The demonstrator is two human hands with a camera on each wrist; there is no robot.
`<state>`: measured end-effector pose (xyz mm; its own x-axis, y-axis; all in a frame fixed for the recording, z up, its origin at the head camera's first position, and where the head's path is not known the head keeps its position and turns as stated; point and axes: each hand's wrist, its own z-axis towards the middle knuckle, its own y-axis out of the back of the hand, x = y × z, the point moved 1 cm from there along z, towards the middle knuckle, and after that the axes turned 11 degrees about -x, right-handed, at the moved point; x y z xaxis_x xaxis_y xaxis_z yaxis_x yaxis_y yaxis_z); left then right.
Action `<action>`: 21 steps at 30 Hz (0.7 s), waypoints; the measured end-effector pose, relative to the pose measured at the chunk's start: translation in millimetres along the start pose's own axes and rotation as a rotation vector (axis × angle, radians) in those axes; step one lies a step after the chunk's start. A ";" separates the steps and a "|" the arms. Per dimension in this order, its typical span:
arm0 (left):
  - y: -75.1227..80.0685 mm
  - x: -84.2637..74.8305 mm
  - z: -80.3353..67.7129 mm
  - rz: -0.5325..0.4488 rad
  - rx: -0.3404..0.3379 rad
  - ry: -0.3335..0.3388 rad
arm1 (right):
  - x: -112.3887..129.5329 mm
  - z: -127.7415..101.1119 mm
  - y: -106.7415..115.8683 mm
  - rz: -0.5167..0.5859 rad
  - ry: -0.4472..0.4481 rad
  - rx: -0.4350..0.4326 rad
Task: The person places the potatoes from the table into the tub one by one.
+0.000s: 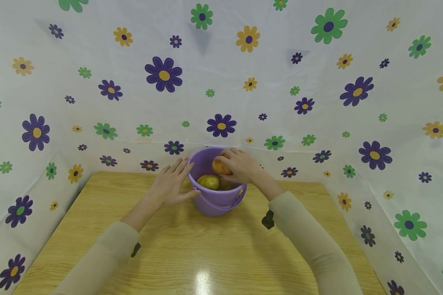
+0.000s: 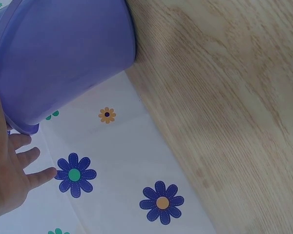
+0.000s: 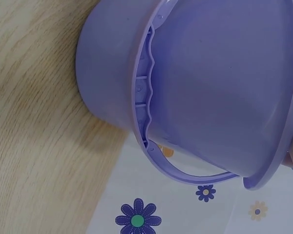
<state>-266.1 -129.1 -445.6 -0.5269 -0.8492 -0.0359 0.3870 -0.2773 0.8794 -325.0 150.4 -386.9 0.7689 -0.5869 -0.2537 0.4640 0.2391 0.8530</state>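
A purple plastic bucket [image 1: 212,205] stands upright on the wooden table, its handle [image 3: 141,92] hanging down along the near side. My right hand [image 1: 240,164] is over the right part of the bucket's mouth, gripping a brownish-orange potato [image 1: 220,165] inside the rim. Lower in the bucket lies a yellowish potato [image 1: 208,182], with something darker beside it, partly hidden by the right hand. On the left, my left hand [image 1: 172,182] rests against the rim with its fingers extended and thumb apart. In the left wrist view those fingers [image 2: 27,158] spread beside the bucket's rim.
The wood-grain table [image 1: 192,246] extends toward me from the bucket. A white cloth with printed flowers [image 1: 221,102] hangs behind the table and along both sides, close behind the bucket.
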 end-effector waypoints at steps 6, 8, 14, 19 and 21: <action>-1.4 1.1 0.7 0.001 0.004 0.003 | -1.1 1.3 -1.0 -0.028 -0.012 0.038; -1.6 1.0 0.7 0.002 0.006 0.005 | -1.3 1.7 -1.3 -0.036 -0.016 0.062; -2.1 1.2 0.8 0.005 0.018 0.012 | -2.2 2.1 -1.6 -0.055 -0.021 0.107; -1.8 1.0 0.5 0.007 0.016 0.010 | -3.0 1.9 -2.3 -0.098 0.003 0.101; -1.8 0.9 0.4 0.010 0.014 0.010 | -3.1 2.0 -2.5 -0.104 0.010 0.093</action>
<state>-267.5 -129.1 -447.0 -0.5154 -0.8564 -0.0318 0.3815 -0.2626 0.8863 -329.4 150.1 -387.4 0.7237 -0.5965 -0.3470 0.4986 0.1042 0.8606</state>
